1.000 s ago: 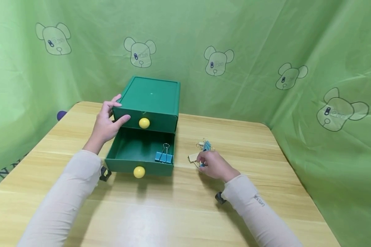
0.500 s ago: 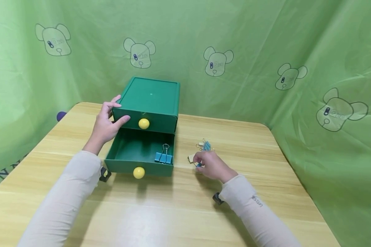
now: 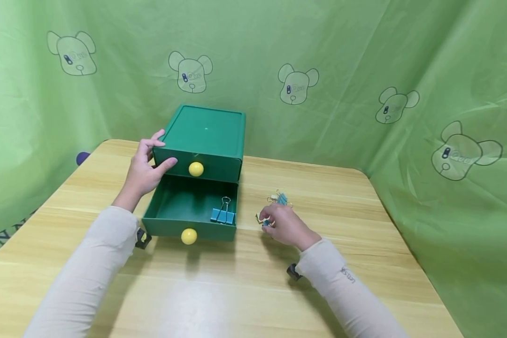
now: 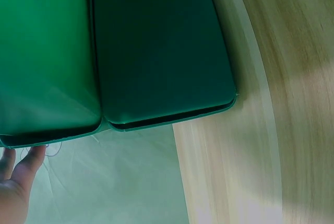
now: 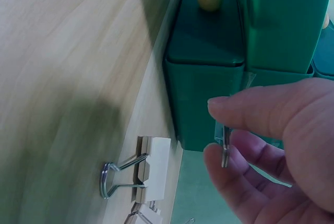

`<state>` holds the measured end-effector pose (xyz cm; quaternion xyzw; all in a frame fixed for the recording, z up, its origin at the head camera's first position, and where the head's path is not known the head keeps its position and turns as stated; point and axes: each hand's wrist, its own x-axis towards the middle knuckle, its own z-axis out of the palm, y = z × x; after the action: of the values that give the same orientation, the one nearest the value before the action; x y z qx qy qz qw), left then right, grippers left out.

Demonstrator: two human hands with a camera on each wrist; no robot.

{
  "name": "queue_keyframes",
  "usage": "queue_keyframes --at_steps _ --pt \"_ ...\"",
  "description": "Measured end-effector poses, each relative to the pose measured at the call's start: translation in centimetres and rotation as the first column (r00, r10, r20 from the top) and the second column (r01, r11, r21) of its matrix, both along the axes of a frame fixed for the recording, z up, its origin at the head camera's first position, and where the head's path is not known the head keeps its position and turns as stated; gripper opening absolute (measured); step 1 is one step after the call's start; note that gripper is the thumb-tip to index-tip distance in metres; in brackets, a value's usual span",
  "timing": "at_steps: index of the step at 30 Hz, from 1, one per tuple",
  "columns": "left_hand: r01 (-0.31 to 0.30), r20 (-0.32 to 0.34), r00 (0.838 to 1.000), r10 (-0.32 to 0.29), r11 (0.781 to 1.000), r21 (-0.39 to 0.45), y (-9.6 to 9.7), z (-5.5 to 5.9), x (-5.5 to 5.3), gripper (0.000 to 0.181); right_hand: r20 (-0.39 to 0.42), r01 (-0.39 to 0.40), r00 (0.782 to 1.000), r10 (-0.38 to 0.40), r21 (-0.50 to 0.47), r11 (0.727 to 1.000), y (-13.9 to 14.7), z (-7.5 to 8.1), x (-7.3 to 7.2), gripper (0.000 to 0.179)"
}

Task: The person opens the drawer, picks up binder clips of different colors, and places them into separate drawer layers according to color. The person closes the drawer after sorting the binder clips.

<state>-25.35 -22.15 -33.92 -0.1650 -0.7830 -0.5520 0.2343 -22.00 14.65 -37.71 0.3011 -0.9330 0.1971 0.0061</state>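
Note:
A green two-drawer box stands on the table, its lower drawer pulled out. My left hand grips the box's upper left front corner, thumb on the front face, fingers at the top edge and side. One blue binder clip lies inside the drawer, at its right front. To the right of the drawer, my right hand pinches another blue binder clip between thumb and fingers, just above the table. Below that hand, a white binder clip lies on the wood, mostly hidden in the head view.
Beyond the right hand, a blue clip and a small pale clip lie close together. Yellow round knobs stick out from the upper drawer and the lower one. A green printed curtain encloses the table's back and sides.
My right hand has lifted the blue binder clip slightly and shifted left toward the drawer, covering more of the white clip. The left hand has stayed on the box.

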Motion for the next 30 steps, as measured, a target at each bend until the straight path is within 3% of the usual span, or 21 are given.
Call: queue_keyframes --at_steps 3,30 --pt "-0.006 -0.006 1.000 0.006 1.000 -0.006 -0.17 -0.31 -0.41 0.045 -0.014 -0.014 1.000 0.014 -0.015 1.000 -0.12 0.06 0.01 0.019" --pt "-0.011 0.004 1.000 0.011 1.000 0.001 -0.07 -0.42 -0.34 0.044 -0.071 -0.069 0.995 0.065 -0.061 0.996 -0.73 0.43 0.28 0.014"
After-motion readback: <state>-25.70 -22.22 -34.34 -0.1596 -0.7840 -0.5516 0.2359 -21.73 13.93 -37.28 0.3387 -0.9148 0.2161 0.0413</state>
